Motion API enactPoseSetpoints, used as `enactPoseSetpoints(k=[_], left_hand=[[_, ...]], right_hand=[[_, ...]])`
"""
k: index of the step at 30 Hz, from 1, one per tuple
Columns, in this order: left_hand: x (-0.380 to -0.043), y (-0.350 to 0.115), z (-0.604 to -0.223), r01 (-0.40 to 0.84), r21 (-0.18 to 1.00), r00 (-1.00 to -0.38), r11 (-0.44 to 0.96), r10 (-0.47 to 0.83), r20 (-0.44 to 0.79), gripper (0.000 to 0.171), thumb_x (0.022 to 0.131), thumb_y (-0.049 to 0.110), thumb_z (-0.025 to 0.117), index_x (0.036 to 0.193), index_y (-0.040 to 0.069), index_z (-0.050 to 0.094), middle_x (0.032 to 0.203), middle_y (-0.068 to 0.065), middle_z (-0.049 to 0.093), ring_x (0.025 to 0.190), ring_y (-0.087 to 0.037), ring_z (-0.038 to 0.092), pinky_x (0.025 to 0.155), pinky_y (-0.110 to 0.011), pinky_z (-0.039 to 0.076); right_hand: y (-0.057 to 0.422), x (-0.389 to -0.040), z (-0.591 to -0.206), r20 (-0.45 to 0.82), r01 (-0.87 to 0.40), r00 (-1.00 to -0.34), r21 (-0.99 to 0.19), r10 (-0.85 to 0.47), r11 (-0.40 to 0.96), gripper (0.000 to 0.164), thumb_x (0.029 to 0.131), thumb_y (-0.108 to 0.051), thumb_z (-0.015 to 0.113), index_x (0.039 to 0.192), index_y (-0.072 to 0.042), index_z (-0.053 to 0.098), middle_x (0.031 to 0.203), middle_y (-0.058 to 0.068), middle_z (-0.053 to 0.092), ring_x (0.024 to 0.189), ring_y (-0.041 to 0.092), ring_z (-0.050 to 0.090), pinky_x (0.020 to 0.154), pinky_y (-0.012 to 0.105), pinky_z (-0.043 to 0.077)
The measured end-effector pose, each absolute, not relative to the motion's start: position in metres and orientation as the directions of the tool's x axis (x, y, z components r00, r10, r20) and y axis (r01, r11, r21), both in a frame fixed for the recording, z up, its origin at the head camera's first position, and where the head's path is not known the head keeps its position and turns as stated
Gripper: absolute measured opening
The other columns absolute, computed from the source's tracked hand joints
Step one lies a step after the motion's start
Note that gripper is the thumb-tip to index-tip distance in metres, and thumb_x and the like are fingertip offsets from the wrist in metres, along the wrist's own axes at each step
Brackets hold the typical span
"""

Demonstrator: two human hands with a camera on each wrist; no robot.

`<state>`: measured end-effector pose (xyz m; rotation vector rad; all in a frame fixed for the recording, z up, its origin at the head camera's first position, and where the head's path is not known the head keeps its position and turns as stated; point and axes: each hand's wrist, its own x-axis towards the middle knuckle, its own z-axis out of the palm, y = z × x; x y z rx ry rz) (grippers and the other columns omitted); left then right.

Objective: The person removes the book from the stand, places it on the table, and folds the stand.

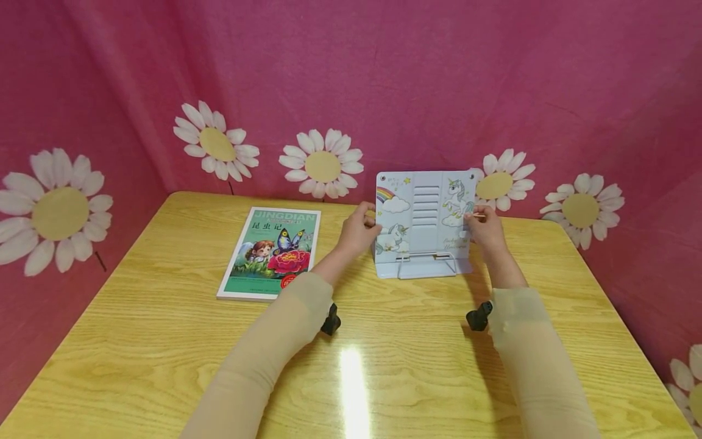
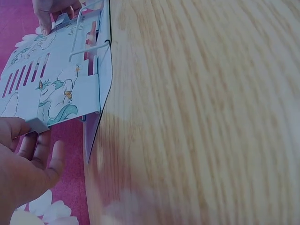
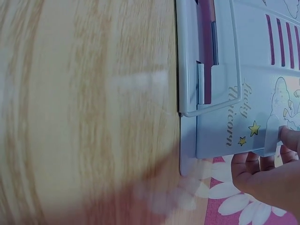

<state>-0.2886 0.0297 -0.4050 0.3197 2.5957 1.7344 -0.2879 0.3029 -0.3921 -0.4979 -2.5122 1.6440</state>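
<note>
A white metal book stand (image 1: 425,239) with unicorn, rainbow and star drawings stands upright at the back of the table, its plate leaning back. A wire holder (image 1: 426,275) crosses its bottom ledge. My left hand (image 1: 358,233) holds the left edge; in the left wrist view, thumb and fingers pinch it at a small grey side tab (image 2: 37,125). On the opposite edge, my right hand (image 1: 487,230) pinches the plate, the thumb in front at a white side clip (image 3: 272,135) and the fingers behind. The stand's back is hidden.
Left of the stand, a green-covered book (image 1: 269,253) with a butterfly and a red flower lies flat on the wooden table (image 1: 406,366). A pink curtain (image 1: 384,79) with daisies hangs right behind the stand and along both sides.
</note>
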Motion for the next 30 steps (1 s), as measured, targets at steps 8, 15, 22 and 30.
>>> enactPoseSetpoints(k=[8, 15, 22, 30], left_hand=[[-0.287, 0.025, -0.406, 0.215, 0.903, -0.965, 0.371, 0.221, 0.139, 0.031, 0.091, 0.006, 0.059, 0.121, 0.009, 0.050, 0.093, -0.012, 0.062, 0.084, -0.020, 0.059, 0.074, -0.027, 0.050], [-0.280, 0.025, -0.404, 0.203, 0.908, -0.969, 0.367, 0.209, 0.132, 0.035, 0.092, 0.006, 0.058, 0.126, 0.008, 0.050, 0.095, -0.014, 0.063, 0.086, -0.022, 0.059, 0.075, -0.028, 0.050], [-0.274, 0.023, -0.405, 0.218, 0.899, -0.968, 0.379, 0.200, 0.150, 0.028, 0.092, 0.006, 0.059, 0.118, 0.008, 0.051, 0.092, -0.014, 0.061, 0.082, -0.022, 0.056, 0.070, -0.027, 0.047], [-0.266, 0.017, -0.406, 0.217, 0.893, -0.965, 0.394, 0.224, 0.136, 0.025, 0.092, 0.007, 0.059, 0.115, 0.008, 0.050, 0.089, -0.013, 0.061, 0.073, -0.019, 0.053, 0.066, -0.026, 0.044]], right_hand=[[0.303, -0.288, -0.393, -0.083, 0.198, -0.954, -0.897, 0.290, 0.396, 0.036, 0.100, -0.025, 0.043, 0.128, -0.004, 0.036, 0.112, 0.008, 0.042, 0.098, 0.020, 0.044, 0.081, 0.028, 0.043], [0.301, -0.287, -0.392, -0.051, 0.166, -0.963, -0.885, 0.263, 0.434, 0.039, 0.101, -0.025, 0.042, 0.131, -0.001, 0.035, 0.115, 0.013, 0.041, 0.099, 0.022, 0.043, 0.079, 0.027, 0.041], [0.300, -0.288, -0.394, -0.056, 0.165, -0.969, -0.874, 0.243, 0.457, 0.038, 0.101, -0.028, 0.042, 0.128, -0.003, 0.035, 0.124, 0.017, 0.040, 0.104, 0.026, 0.042, 0.082, 0.029, 0.041], [0.298, -0.288, -0.395, -0.050, 0.144, -0.976, -0.877, 0.212, 0.459, 0.035, 0.101, -0.026, 0.042, 0.125, -0.002, 0.036, 0.113, 0.014, 0.041, 0.098, 0.024, 0.042, 0.080, 0.032, 0.044]])
